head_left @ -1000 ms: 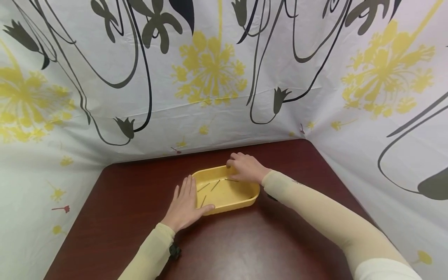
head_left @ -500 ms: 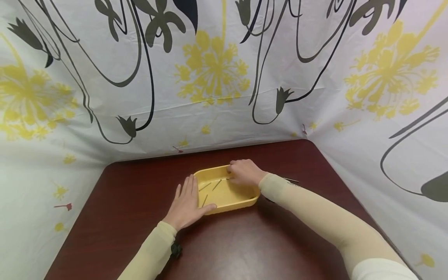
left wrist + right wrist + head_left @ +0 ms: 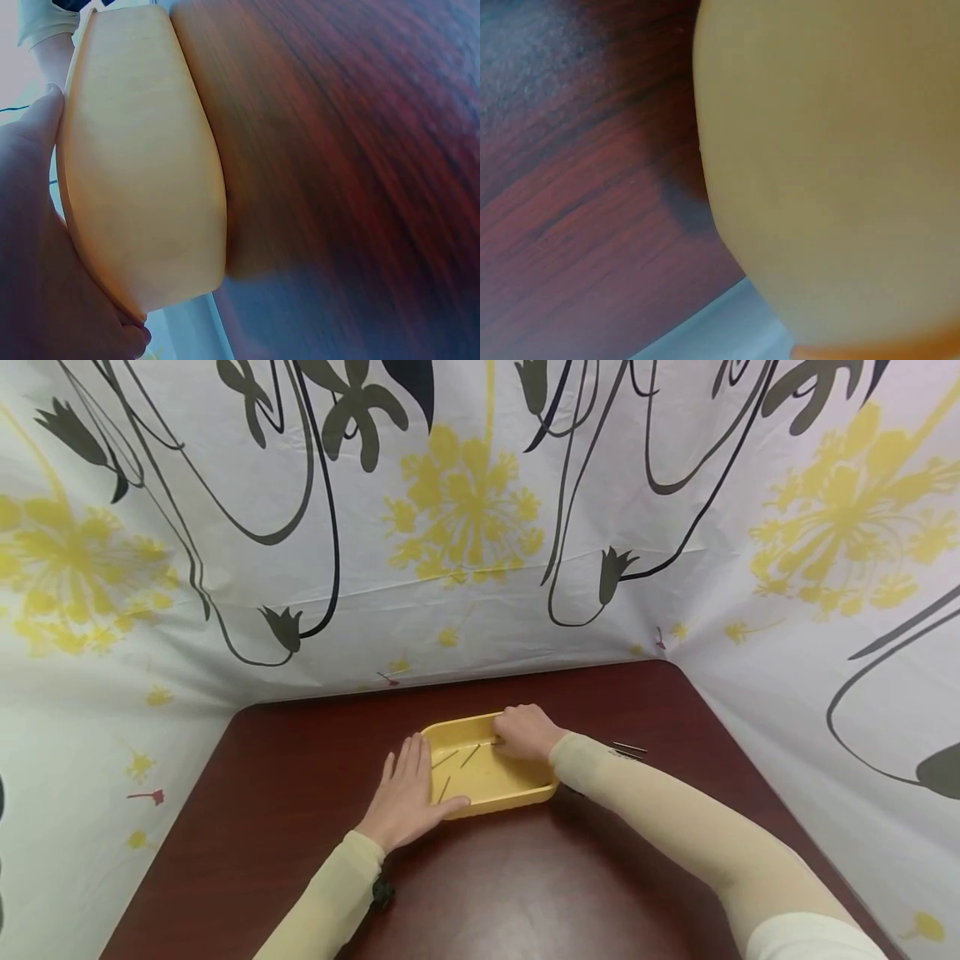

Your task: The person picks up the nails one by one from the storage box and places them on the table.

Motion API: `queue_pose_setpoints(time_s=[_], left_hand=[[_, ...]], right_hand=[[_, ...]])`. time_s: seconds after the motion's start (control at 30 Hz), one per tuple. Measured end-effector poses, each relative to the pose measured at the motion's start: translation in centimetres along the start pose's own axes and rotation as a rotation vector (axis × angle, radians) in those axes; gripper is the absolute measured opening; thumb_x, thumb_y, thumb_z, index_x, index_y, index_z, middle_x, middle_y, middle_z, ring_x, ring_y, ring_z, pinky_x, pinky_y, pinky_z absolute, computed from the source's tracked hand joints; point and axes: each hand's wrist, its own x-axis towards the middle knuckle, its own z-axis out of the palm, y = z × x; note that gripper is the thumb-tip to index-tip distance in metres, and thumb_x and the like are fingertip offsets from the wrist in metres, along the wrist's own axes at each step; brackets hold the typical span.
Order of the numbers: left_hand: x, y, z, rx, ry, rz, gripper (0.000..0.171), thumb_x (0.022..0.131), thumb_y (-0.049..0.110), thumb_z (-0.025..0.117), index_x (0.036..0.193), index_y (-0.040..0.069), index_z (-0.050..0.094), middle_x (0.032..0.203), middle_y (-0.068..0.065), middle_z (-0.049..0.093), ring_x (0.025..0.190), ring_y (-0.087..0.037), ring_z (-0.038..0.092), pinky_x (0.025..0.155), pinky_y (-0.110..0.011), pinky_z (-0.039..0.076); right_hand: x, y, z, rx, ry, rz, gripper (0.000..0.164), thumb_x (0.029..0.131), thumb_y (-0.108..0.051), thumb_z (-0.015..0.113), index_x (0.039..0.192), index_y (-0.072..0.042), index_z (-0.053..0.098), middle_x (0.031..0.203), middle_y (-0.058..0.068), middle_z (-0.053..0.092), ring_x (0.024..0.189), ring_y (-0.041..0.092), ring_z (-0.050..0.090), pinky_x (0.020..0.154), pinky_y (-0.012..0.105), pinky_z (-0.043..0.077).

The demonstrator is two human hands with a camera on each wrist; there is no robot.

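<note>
A shallow yellow tray (image 3: pixel 495 793) stands on the dark red table, with several thin, nail-like metal pieces (image 3: pixel 470 756) scattered on its floor. My left hand (image 3: pixel 405 802) rests on the tray's left end, fingers straight along the rim and thumb across the near edge. In the left wrist view, the tray's outer wall (image 3: pixel 142 165) fills the middle beside that hand (image 3: pixel 30 217). Over the far right part of the tray, my right hand (image 3: pixel 527 732) reaches down inside with curled fingers. The tip of one thin piece shows at them; the fingertips themselves are hidden.
More thin metal pieces (image 3: pixel 630 750) lie on the table (image 3: pixel 300 793), right of the tray and beside my right sleeve. A patterned white cloth (image 3: pixel 450 635) hangs behind the table and along its sides. The tray's wall (image 3: pixel 832 150) blocks much of the right wrist view.
My right hand has lowered into the tray, covering most of one thin piece. Pieces on the table at the right have come into sight past the sleeve. My left hand stays on the rim.
</note>
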Motion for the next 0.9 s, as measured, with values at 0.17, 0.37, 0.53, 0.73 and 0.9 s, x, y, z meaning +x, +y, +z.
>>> queue_pose_setpoints(time_s=[0.17, 0.37, 0.53, 0.73, 0.9], left_hand=[[0.1, 0.1, 0.0, 0.015, -0.008, 0.000, 0.123, 0.082, 0.089, 0.041, 0.160, 0.000, 0.009, 0.167, -0.017, 0.010, 0.154, -0.030, 0.006, 0.120, -0.054, 0.009], [0.1, -0.1, 0.1, 0.028, -0.014, 0.000, 0.124, 0.081, 0.091, 0.037, 0.160, 0.000, 0.007, 0.167, -0.016, 0.008, 0.154, -0.030, 0.005, 0.120, -0.054, 0.008], [0.1, -0.1, 0.1, 0.023, -0.013, 0.009, 0.123, 0.081, 0.090, 0.037, 0.160, 0.001, 0.006, 0.167, -0.016, 0.007, 0.154, -0.030, 0.004, 0.120, -0.054, 0.007], [0.1, -0.1, 0.1, 0.026, -0.003, 0.016, 0.122, 0.082, 0.089, 0.040, 0.160, 0.001, 0.008, 0.167, -0.017, 0.010, 0.154, -0.031, 0.006, 0.120, -0.056, 0.009], [0.1, -0.1, 0.0, 0.023, -0.001, 0.016, 0.122, 0.082, 0.089, 0.041, 0.160, 0.001, 0.009, 0.167, -0.016, 0.010, 0.153, -0.032, 0.007, 0.120, -0.056, 0.009]], right_hand=[[0.0, -0.1, 0.7, -0.037, 0.001, -0.001, 0.040, 0.089, -0.025, 0.076, 0.060, -0.021, 0.047, 0.055, -0.008, 0.043, 0.052, 0.009, 0.034, 0.047, 0.030, 0.037], [0.2, -0.3, 1.1, -0.059, 0.005, 0.021, 0.040, 0.088, -0.027, 0.078, 0.059, -0.021, 0.051, 0.057, -0.006, 0.048, 0.053, 0.011, 0.038, 0.047, 0.033, 0.043], [0.2, -0.4, 1.2, -0.098, -0.007, 0.041, 0.039, 0.088, -0.033, 0.078, 0.060, -0.022, 0.052, 0.059, -0.007, 0.050, 0.055, 0.011, 0.040, 0.048, 0.033, 0.044], [0.1, -0.5, 1.2, -0.122, 0.010, 0.022, 0.042, 0.087, -0.036, 0.079, 0.059, -0.022, 0.050, 0.059, -0.007, 0.049, 0.056, 0.011, 0.042, 0.048, 0.035, 0.046], [0.1, -0.5, 1.3, -0.138, 0.034, -0.013, 0.046, 0.086, -0.037, 0.080, 0.058, -0.022, 0.047, 0.058, -0.007, 0.048, 0.055, 0.011, 0.044, 0.049, 0.037, 0.049]])
